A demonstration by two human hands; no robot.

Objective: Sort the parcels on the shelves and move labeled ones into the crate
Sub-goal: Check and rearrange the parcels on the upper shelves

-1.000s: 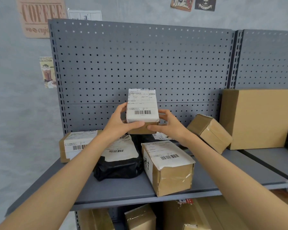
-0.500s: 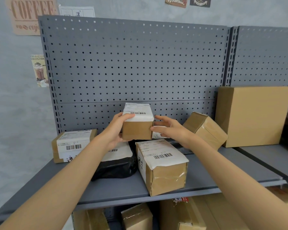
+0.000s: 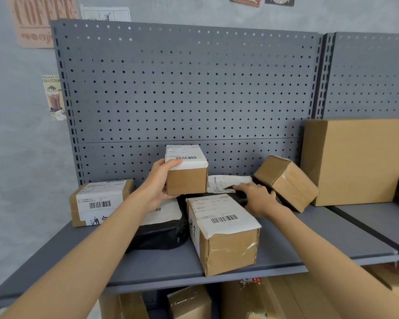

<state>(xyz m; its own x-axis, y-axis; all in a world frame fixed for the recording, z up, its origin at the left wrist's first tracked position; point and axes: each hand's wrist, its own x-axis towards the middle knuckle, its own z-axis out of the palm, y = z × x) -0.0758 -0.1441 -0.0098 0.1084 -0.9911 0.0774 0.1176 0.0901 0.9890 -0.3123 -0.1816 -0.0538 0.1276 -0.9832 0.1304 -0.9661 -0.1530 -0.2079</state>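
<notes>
Here, left hand (image 3: 158, 180) grips a labeled box (image 3: 186, 171); right hand (image 3: 259, 199) rests palm-down, fingers loosely spread.

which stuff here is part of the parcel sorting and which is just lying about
Part of the job:
- small labeled box in the left hand
- black bag under the right hand
- labeled boxes and labeled black bag on the shelf
- unlabeled boxes to sort

Just lying about:
- coffee poster
- drink poster
</notes>
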